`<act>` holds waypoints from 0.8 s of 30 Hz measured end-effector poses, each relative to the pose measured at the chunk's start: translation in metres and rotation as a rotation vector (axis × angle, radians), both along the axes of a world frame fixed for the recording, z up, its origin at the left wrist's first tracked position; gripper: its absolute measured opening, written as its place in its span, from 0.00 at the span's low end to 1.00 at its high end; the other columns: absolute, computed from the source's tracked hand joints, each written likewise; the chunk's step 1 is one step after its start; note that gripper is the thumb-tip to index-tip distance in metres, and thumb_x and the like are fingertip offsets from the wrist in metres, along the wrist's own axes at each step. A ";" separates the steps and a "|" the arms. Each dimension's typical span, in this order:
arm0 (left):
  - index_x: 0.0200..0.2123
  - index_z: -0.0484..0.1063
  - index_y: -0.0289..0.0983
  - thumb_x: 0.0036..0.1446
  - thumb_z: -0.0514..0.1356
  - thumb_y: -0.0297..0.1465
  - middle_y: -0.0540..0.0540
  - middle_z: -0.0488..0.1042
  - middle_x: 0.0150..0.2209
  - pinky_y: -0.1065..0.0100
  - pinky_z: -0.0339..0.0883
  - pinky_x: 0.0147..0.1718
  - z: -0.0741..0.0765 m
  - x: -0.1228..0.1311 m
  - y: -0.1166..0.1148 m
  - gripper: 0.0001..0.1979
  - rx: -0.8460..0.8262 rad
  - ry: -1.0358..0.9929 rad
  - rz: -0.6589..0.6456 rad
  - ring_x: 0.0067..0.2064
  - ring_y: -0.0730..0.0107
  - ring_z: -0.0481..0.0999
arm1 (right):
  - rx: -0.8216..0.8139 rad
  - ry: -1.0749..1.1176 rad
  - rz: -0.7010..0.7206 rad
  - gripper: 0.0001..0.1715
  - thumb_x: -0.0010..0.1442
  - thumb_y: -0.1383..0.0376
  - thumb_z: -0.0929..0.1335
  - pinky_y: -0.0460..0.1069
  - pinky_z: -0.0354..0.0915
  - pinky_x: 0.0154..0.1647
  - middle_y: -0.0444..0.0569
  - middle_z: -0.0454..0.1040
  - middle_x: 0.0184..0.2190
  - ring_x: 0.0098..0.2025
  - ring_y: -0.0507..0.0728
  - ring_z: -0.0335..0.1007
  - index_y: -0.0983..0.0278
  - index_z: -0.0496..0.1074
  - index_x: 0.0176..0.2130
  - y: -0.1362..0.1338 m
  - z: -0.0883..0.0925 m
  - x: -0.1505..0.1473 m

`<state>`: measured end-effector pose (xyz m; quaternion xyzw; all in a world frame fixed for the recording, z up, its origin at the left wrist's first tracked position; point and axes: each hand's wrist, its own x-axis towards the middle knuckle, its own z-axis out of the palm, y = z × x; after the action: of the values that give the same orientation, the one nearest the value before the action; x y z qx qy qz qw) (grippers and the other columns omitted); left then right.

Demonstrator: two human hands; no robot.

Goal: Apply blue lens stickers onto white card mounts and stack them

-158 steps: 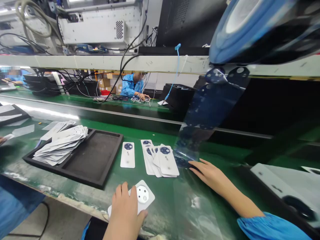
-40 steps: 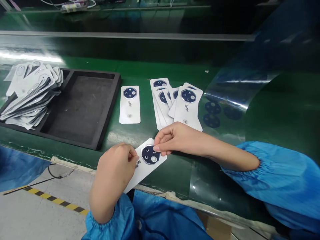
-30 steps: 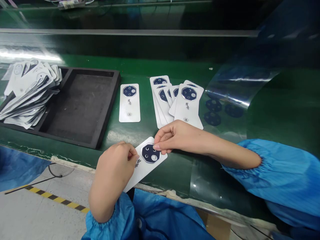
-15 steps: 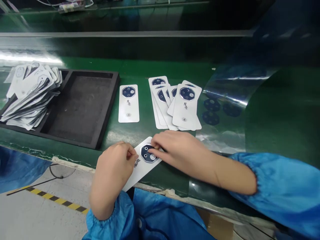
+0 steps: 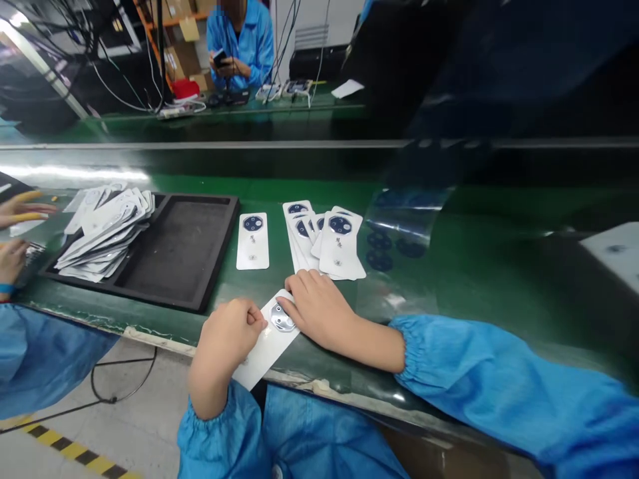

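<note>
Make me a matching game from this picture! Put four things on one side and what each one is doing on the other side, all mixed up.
Things:
1. Left hand
2. Right hand
3. Black foam tray
4. Clear plastic film

What they do:
A. Has dark round pieces on it
B. Holds a heap of white cards
C. Lies beside the shiny octagon on a white card
D. Grips that card's edge

Pairs: 1-D, 2-C, 3-B, 4-A

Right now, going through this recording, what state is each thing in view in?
left hand, gripping the white card's edge
right hand, lying over the card's upper corner
white card, angled, one end overhanging the bench edge
octagonal lens piece, silvery, on the card
single card, flat on the green mat
fanned cards, overlapping
black foam tray, cards piled at its left end
clear film, curled up, dark discs on it
</note>
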<state>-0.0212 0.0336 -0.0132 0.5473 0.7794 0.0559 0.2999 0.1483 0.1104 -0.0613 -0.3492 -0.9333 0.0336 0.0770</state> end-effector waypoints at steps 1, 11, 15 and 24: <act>0.30 0.74 0.40 0.60 0.60 0.27 0.53 0.74 0.29 0.69 0.55 0.29 0.001 0.001 0.000 0.06 0.011 0.004 -0.010 0.33 0.68 0.73 | 0.012 0.004 -0.011 0.10 0.72 0.62 0.70 0.56 0.59 0.40 0.54 0.68 0.38 0.41 0.65 0.63 0.68 0.69 0.42 -0.002 0.001 0.000; 0.54 0.66 0.32 0.51 0.71 0.45 0.36 0.65 0.52 0.53 0.63 0.47 -0.047 0.053 -0.070 0.35 0.456 0.547 0.178 0.52 0.44 0.65 | -0.062 0.037 -0.024 0.32 0.62 0.45 0.76 0.57 0.64 0.40 0.58 0.72 0.37 0.40 0.68 0.68 0.72 0.72 0.40 -0.002 -0.002 -0.003; 0.47 0.65 0.30 0.49 0.72 0.46 0.35 0.65 0.48 0.53 0.64 0.47 -0.066 0.060 -0.086 0.32 0.561 0.664 0.231 0.49 0.45 0.67 | -0.102 0.090 0.029 0.15 0.67 0.59 0.75 0.53 0.64 0.37 0.54 0.75 0.35 0.39 0.65 0.71 0.69 0.73 0.39 0.008 0.000 -0.004; 0.61 0.53 0.35 0.61 0.62 0.44 0.44 0.76 0.38 0.64 0.65 0.32 -0.034 0.091 -0.056 0.32 0.540 0.187 0.430 0.36 0.55 0.78 | -0.050 0.345 -0.275 0.27 0.71 0.66 0.67 0.58 0.58 0.59 0.64 0.68 0.57 0.60 0.71 0.59 0.74 0.61 0.64 0.153 0.010 0.061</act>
<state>0.0695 -0.0226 -0.0475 0.4330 0.8580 0.2710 0.0532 0.2094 0.2630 -0.0512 -0.4640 -0.8488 0.1051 0.2305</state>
